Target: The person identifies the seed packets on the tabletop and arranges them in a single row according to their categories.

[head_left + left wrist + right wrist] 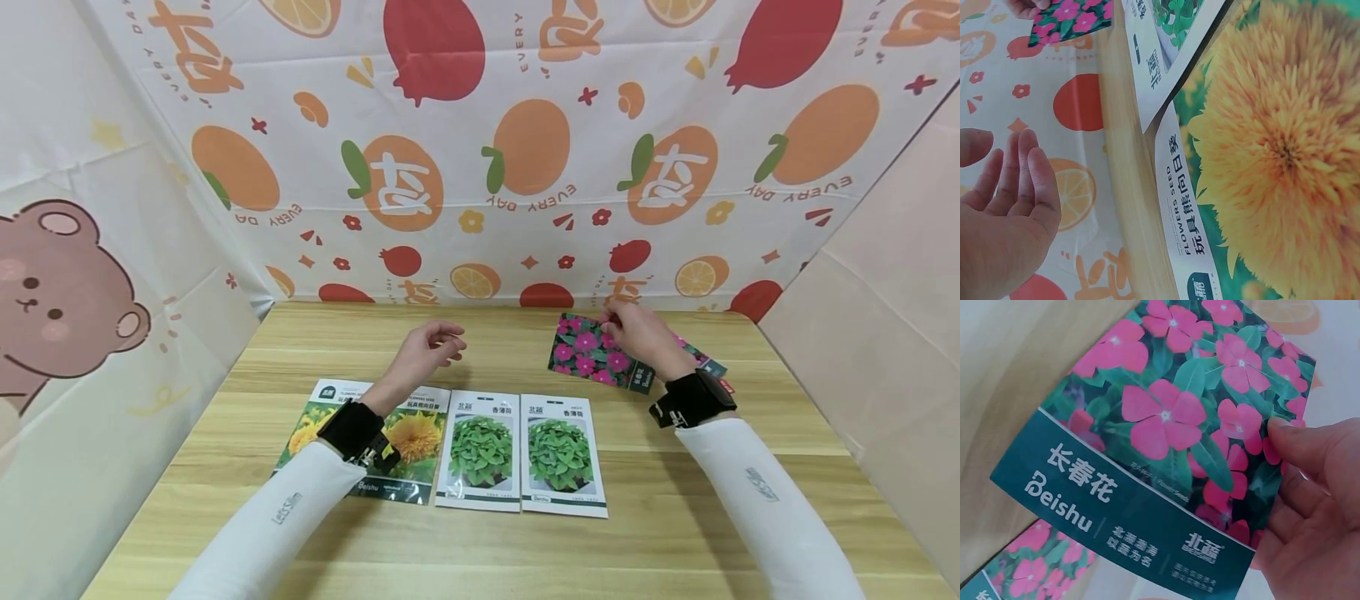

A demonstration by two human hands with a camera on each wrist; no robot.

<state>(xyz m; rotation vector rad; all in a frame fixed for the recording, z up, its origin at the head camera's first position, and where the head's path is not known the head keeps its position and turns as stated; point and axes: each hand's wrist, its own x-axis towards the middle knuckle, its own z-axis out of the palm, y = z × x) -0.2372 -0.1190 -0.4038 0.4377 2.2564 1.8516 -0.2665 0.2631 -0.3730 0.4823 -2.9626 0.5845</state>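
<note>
My right hand [643, 335] pinches a seed packet with pink flowers [583, 348] by its edge, thumb on the printed face in the right wrist view. The packet's dark green band bears the word Beishu. Partly behind it and my wrist, a second pink-flower packet [1041, 562] shows. Above the table's far half, my left hand [426, 354] hangs with loosely bent fingers and nothing in them. Below that hand lie packets with shaggy yellow-orange flowers [415, 437], partly covered by my left forearm.
Two white packets picturing green leafy plants, a left one [480, 454] and a right one [561, 454], lie side by side, right of the yellow-flower packets. A fruit-print cloth [465, 233] hangs at the back edge of the wooden table [465, 558]. Pale sheets flank both sides.
</note>
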